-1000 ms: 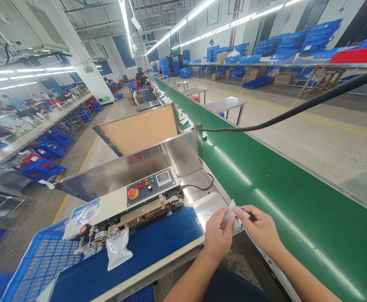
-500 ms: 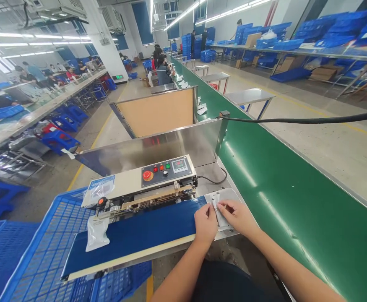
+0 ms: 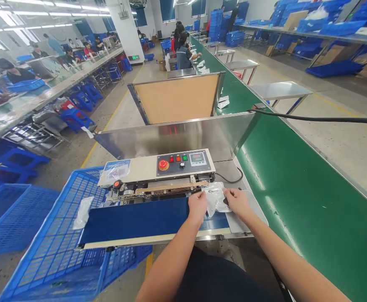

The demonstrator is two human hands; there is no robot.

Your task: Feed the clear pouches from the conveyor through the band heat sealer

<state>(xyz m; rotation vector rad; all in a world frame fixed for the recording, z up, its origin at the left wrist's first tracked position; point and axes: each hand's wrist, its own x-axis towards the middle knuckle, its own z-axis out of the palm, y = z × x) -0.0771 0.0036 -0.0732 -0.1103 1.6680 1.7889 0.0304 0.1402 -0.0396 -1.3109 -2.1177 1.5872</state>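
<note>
Head view: your left hand [image 3: 197, 206] and right hand [image 3: 238, 201] pinch the white pouch [image 3: 214, 196]; uneven pulling could crease it

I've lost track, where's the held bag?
The bag is right of centre in the head view, between the left hand and right hand, over the right end of the blue belt.

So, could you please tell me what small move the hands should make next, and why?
I'd probably guide the white pouch left along the brown band: the left hand and right hand hold it by that band's right end.
</note>
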